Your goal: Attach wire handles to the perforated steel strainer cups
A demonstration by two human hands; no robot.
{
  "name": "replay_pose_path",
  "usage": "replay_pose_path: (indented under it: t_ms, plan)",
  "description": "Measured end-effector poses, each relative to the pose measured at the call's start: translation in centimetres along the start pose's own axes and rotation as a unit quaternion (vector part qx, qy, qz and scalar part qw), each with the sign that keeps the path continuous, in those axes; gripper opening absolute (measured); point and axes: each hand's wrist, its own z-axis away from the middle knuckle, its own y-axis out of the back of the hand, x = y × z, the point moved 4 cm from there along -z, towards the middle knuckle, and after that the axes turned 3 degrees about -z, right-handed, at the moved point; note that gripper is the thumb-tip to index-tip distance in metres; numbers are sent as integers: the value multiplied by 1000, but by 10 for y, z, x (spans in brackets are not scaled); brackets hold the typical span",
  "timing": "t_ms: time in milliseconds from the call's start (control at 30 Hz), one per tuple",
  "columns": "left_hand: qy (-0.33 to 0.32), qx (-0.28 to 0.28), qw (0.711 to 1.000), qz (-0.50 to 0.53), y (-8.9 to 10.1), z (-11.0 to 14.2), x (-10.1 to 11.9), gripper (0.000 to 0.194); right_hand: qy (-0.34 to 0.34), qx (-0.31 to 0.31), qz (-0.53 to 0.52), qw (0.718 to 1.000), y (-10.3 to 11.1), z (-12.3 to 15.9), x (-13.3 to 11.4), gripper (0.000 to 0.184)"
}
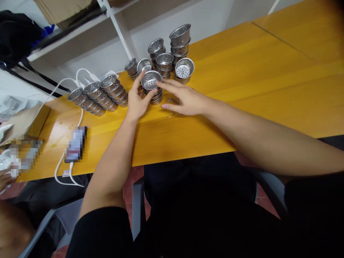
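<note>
A short stack of perforated metal cups stands on the table in front of me, with its top cup [152,79] facing upward. My left hand [137,102] grips that top cup from the left, its thumb across the front and a finger at the far rim. From the right, my right hand [182,96] reaches over with its fingers stretched apart, and a fingertip meets the cup's rim. Thin bent wire pieces [172,114] lie on the table, partly covered by my right hand. Close behind stand more cup stacks, including a tall one [180,39] and a low one [184,68].
Leaning rows of nested cups [94,92] lie at the left. A phone [76,145] with a white cable rests near the front edge of the yellow table [255,82]. Shelving [161,21] backs the table. Another person's arm [13,225] shows at lower left.
</note>
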Motion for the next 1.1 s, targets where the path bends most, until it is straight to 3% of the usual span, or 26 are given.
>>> replay_pose_path:
  t_ms: [200, 733, 833, 967, 1100]
  plan:
    - [19, 12, 1000, 3, 1, -2, 1, 117, 1, 5, -4, 1000, -1, -2, -2, 97]
    - [-27, 6, 999, -33, 2, 2, -5, 106, 6, 1, -2, 1000, -3, -3, 4, 99]
    - [-46, 2, 998, -38, -3, 5, -1, 113, -3, 2, 2, 1000, -2, -3, 3, 106]
    - [-65, 5, 997, -43, -4, 9, 6, 142, -41, 56, 29, 997, 14, -1, 2, 102]
    - [-51, -6, 998, -40, -1, 12, 2, 151, -106, 159, 95, 977, 48, 6, 14, 75]
